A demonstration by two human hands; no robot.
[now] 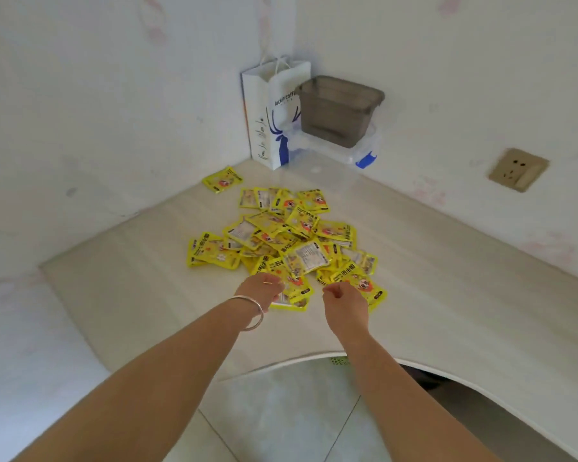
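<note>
Yellow snack packets (pixel 281 241) lie heaped on the pale table (pixel 447 278), with one stray packet (pixel 223 179) nearer the left wall. At the heap's near edge the left hand (pixel 259 290) and right hand (pixel 344 300) both curl their fingers down over the nearest packets; whether either actually grips one I cannot tell. A paper bag (pixel 271 111) and grey bin (pixel 337 108) stand in the corner.

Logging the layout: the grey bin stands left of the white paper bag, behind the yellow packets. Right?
No: the head view shows the grey bin right of the white paper bag, behind the yellow packets.
</note>
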